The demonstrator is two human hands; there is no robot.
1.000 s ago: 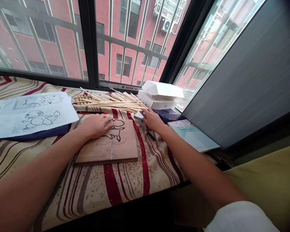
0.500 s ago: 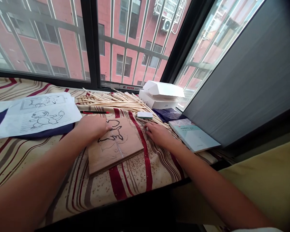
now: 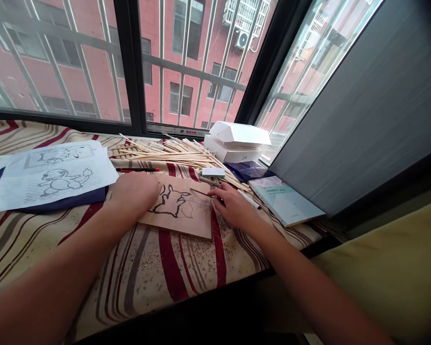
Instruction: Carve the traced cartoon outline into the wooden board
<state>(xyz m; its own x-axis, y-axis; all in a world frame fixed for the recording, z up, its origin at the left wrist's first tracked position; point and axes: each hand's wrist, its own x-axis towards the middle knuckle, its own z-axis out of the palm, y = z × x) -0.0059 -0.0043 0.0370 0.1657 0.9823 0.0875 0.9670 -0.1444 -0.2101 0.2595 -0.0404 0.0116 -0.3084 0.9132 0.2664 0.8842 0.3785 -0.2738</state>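
Note:
A brown wooden board (image 3: pixel 183 213) with a black cartoon outline lies on the striped cloth (image 3: pixel 143 273). My left hand (image 3: pixel 134 191) rests palm down on the board's left part, fingers together and flat. My right hand (image 3: pixel 232 206) sits at the board's right edge, fingers closed round a thin tool (image 3: pixel 247 199) with a white handle, its dark tip pointing left over the board.
A pile of thin wooden sticks (image 3: pixel 179 153) and a red pencil (image 3: pixel 138 169) lie behind the board. Printed drawings (image 3: pixel 53 175) on dark paper lie left. A white box (image 3: pixel 237 141), a small eraser block (image 3: pixel 213 172) and a booklet (image 3: pixel 285 201) are right.
The board has turned under my left hand and now lies flatter and further right. My right hand has left the eraser block and has taken hold of the thin tool.

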